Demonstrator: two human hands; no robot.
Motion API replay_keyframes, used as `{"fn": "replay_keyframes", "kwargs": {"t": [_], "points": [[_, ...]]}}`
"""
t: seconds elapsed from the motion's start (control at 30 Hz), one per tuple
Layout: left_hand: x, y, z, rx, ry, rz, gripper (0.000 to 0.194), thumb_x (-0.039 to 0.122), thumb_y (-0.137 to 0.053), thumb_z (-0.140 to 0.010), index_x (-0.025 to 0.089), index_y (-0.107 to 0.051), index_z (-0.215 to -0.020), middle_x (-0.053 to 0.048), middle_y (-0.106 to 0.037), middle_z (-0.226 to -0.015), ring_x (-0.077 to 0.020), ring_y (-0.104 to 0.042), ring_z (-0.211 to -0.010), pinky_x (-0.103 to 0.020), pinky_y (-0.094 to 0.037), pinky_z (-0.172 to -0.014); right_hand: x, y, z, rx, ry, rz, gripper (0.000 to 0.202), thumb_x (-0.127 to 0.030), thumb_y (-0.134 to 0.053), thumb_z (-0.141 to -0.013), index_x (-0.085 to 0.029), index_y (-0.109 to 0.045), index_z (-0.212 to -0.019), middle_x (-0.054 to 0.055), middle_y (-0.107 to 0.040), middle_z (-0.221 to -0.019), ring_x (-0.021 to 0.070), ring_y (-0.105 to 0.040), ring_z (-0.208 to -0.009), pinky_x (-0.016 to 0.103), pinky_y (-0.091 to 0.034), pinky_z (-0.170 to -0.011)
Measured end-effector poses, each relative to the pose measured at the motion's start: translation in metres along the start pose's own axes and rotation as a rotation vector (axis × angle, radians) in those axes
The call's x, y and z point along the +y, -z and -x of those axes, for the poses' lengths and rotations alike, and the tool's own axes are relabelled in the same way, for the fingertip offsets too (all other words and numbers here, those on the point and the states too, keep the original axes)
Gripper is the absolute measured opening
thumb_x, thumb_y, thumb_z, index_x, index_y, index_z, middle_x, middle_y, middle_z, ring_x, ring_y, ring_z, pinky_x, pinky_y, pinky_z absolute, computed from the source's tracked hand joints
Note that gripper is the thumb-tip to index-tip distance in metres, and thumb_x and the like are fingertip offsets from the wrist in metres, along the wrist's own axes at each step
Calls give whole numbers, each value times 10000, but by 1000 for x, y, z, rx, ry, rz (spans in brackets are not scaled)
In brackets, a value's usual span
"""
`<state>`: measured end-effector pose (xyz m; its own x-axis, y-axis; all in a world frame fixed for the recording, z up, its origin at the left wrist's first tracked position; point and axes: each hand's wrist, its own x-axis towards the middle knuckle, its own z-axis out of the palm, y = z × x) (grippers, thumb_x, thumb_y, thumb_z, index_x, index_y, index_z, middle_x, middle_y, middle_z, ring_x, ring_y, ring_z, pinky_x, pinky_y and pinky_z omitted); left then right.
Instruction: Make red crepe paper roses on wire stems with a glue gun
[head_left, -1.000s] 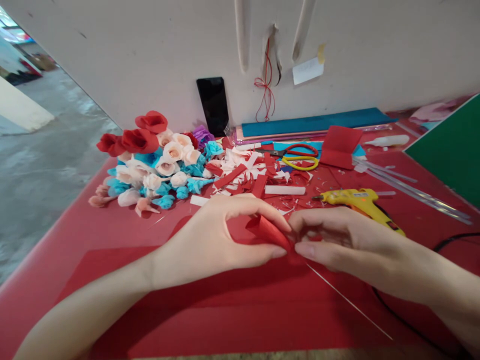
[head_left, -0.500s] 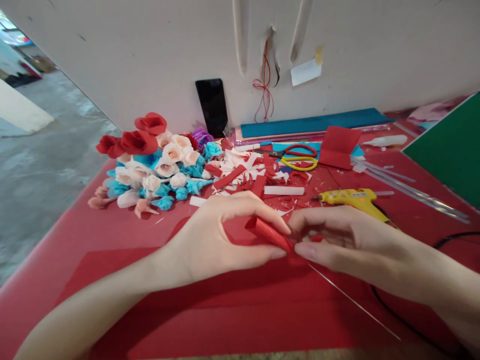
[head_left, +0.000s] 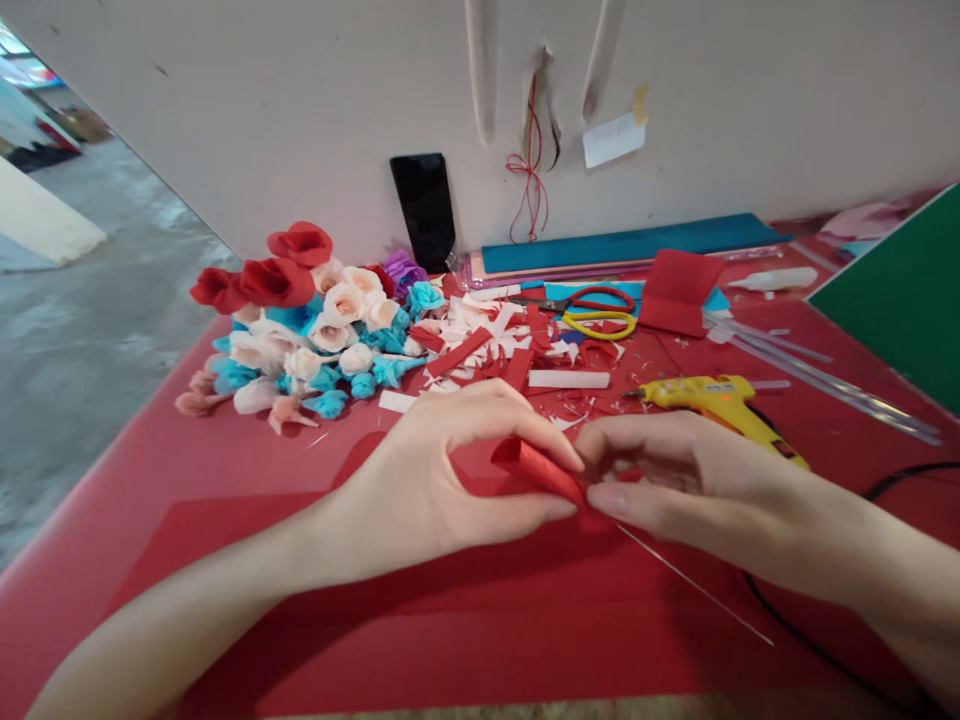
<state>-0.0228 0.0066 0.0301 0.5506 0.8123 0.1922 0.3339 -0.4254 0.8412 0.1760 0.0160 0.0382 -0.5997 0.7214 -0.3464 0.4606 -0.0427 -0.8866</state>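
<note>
Between my two hands is a red crepe-paper petal (head_left: 538,468), rolled into a small tube that opens toward the left. My left hand (head_left: 457,470) pinches its lower end between thumb and fingertips. Meeting it there, my right hand (head_left: 667,480) grips the base of the same paper, its fingers partly hidden. A thin wire stem (head_left: 697,585) sticks out below my right hand toward the lower right. Under both hands lies a flat red paper sheet (head_left: 360,580) on the red tabletop.
Finished paper flowers (head_left: 315,330) are piled at the left. Behind my hands lie paper scraps (head_left: 487,345), scissors (head_left: 600,320) and a folded red paper (head_left: 681,290). A yellow glue gun (head_left: 705,395) rests near my right hand. A black phone (head_left: 424,212) leans on the wall.
Both hands keep their grip on the rolled paper almost in place. The wire's free end has swung slightly up and to the left.
</note>
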Motion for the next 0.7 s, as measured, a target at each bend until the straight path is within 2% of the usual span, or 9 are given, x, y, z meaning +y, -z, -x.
{"fn": "replay_keyframes", "kwargs": {"t": [0.2,0.37,0.53,0.7], "points": [[-1,-2,1,15,-68,-77,107,157,-633,-735,164,-620,-841,-10,-607,-790,-115,-568,-774,-236,-474,-741,-1,-3,-1,17,-23,31,33,-191,-525,-750,-186,-554,-766,-45,-519,-703,56,-442,-623,133,-362,-547],[-1,-2,1,33,-84,-102,111,138,-641,-723,161,-624,-830,-7,-605,-789,-107,-565,-766,-224,-475,-726,3,-7,-1,55,18,36,57,-163,-510,-732,-191,-554,-754,-53,-506,-665,45,-427,-580,117,-353,-502],[0,-3,0,58,-62,-113,132,134,-645,-714,157,-626,-842,-8,-608,-808,-107,-572,-774,-221,-476,-729,8,-8,0,114,103,72,75,-153,-504,-726,-199,-558,-752,-64,-498,-624,27,-405,-525,90,-333,-451],[-1,-3,1,57,-38,-79,143,135,-646,-711,165,-621,-849,-1,-616,-828,-109,-575,-786,-225,-472,-744,8,-9,1,135,79,85,53,-180,-532,-717,-197,-560,-757,-62,-478,-584,21,-370,-468,89,-297,-387]]}}
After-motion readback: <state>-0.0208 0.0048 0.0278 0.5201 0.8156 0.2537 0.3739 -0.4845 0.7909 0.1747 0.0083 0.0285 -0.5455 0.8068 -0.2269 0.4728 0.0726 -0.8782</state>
